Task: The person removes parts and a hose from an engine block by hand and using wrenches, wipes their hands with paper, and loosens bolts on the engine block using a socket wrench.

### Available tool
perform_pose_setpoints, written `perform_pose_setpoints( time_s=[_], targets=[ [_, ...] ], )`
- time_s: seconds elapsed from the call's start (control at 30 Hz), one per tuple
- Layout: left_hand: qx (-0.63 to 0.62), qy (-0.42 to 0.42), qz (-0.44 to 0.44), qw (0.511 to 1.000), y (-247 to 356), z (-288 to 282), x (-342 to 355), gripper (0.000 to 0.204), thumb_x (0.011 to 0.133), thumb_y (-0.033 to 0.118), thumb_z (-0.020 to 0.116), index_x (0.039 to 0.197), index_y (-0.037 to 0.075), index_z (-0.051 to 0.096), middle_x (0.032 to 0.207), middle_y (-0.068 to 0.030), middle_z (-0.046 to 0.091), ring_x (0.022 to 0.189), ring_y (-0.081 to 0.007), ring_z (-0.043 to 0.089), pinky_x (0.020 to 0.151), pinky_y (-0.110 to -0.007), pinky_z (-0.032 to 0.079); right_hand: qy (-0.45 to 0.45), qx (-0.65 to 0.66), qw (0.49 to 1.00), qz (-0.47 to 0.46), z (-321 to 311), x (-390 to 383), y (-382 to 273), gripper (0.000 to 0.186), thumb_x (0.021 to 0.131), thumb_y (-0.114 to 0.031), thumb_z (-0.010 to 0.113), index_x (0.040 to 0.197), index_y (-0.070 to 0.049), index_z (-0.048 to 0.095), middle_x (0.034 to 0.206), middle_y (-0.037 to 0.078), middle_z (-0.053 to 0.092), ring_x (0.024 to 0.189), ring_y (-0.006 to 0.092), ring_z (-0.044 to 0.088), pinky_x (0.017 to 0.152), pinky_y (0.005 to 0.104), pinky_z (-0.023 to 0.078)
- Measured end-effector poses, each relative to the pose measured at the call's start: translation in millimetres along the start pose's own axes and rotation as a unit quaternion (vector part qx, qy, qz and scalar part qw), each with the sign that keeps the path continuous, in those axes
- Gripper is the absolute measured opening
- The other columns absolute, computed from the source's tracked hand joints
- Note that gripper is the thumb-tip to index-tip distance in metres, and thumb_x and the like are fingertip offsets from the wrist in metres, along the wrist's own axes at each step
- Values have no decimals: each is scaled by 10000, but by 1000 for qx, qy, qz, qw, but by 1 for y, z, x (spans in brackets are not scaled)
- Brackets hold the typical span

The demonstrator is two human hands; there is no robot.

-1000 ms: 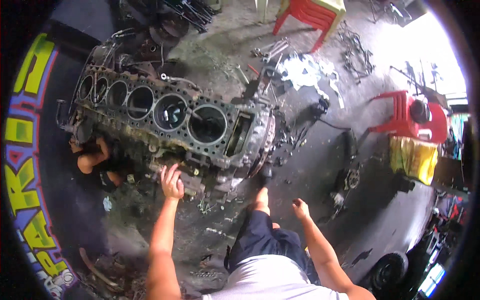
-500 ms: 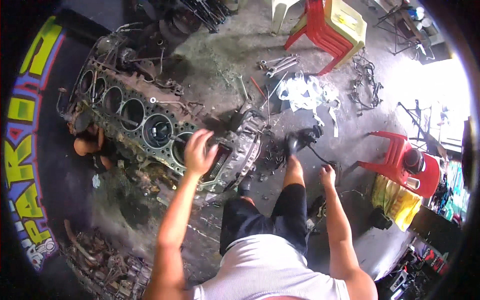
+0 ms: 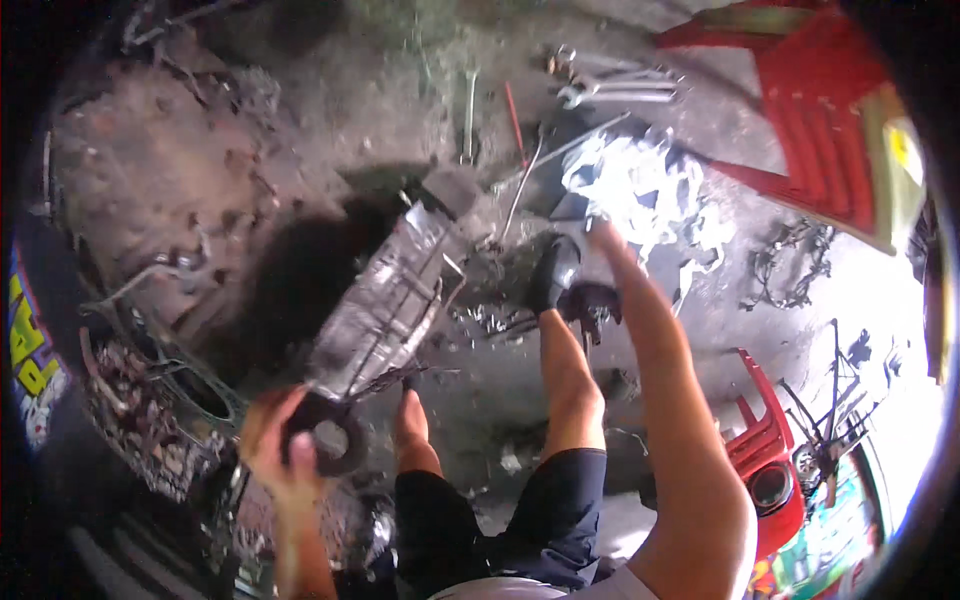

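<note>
In the head view, I see the left grip [image 3: 275, 445] right up against a black ring [image 3: 356, 445]. The ring is just to the right of that grip and has a round hole. The thumb [image 3: 301, 456] is at the ring's left edge, and the fingers [image 3: 266, 418] curl near its upper left. It looks like a hold, but it is blurry, so I cannot tell if the grip is closed on it. A round thing like this should sit best with thumb and fingers on opposite faces, squeezed evenly.

The big grey metal block [image 3: 375, 310] is close above the ring, so its low edge could bump. Left of the left grip, a heap of metal parts [image 3: 150, 425] looks pokey. Farther up from the grip, the floor [image 3: 350, 70] gives more room to move.

The right grip [image 3: 605, 238] is by the white cloth [image 3: 640, 190]; I cannot tell if it is open or closed. Wrenches [image 3: 625, 92] lie farther above it.
</note>
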State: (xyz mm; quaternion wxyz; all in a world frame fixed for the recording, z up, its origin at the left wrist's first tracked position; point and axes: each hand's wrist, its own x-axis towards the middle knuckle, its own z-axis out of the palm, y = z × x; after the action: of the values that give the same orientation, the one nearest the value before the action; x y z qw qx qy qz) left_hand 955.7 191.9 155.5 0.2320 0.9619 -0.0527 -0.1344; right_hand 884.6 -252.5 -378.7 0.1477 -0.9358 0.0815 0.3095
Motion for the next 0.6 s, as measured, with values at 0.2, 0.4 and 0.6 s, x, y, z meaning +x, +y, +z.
perform_pose_setpoints(
  time_s=[0.2,0.4,0.6],
  targets=[
    [76,15,-12,997,-6,-2,-6,612,888,527,335,976,-15,606,911,-177,624,807,-348,596,726,-456,471,5,-39,999,-13,-12,168,-78,345,820,-204,482,1142,-124,575,1258,108,522,1211,277,450,941,479,395],
    [75,-74,-27,994,3,55,33,538,891,490,364,982,16,601,904,-158,624,806,-315,603,710,-422,488,167,-204,960,-100,38,196,-51,301,818,-269,525,1075,-139,613,1118,60,571,1156,234,449,985,479,285],
    [74,-83,-67,992,-14,29,9,517,891,480,371,986,28,603,916,-152,627,815,-291,606,710,-414,490,-43,-176,969,-169,12,136,-44,297,838,-200,468,1073,-69,594,941,139,648,888,296,631,702,422,498]
  ],
)
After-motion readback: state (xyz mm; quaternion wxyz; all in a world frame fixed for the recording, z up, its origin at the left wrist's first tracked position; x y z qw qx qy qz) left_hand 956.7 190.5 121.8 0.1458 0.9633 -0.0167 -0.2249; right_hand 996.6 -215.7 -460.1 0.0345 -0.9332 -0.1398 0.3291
